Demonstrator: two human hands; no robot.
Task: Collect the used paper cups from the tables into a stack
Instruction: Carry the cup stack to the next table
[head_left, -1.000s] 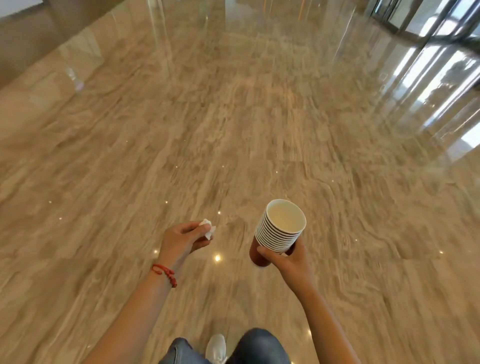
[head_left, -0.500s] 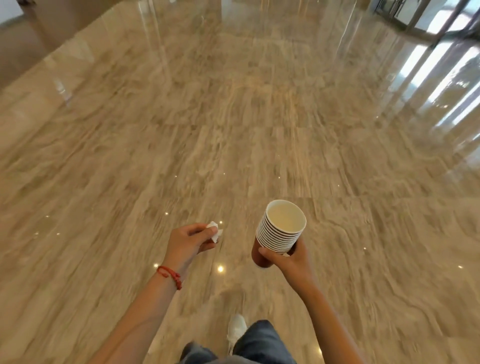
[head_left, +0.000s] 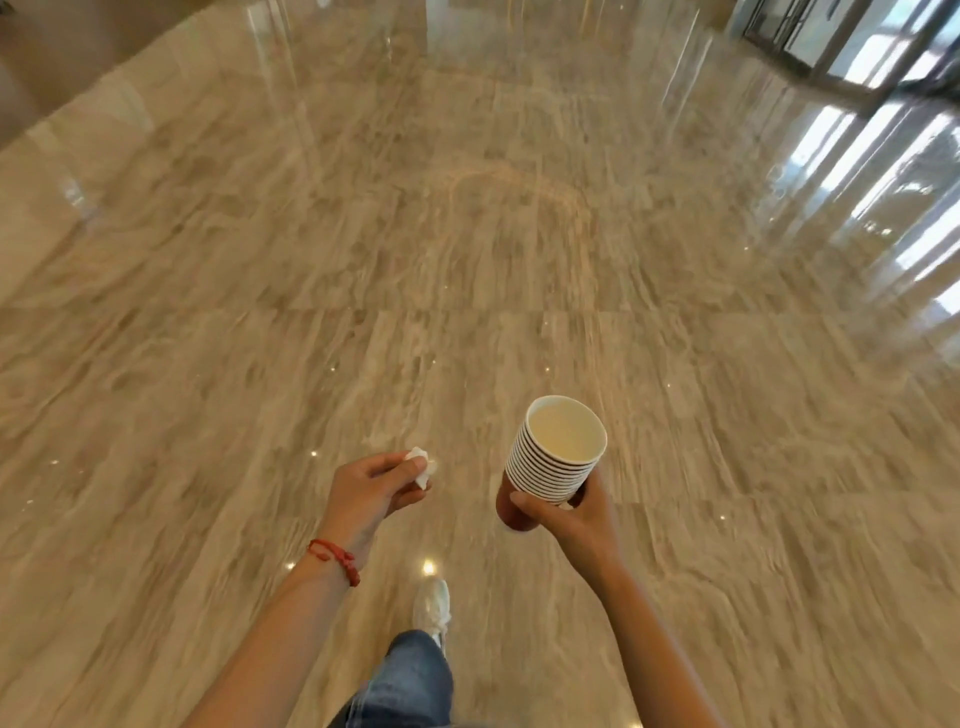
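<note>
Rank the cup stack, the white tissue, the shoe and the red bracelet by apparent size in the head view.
1. cup stack
2. shoe
3. red bracelet and tissue: too alike to rank.

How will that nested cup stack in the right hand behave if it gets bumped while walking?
The cup stack is probably light, being thin paper. It leans away from the right hand, which grips only its lower part, so the upper cups may sway or slide apart. The walls likely crush under a hard squeeze. The left hand holds a white tissue, so it can't easily steady it.
</note>
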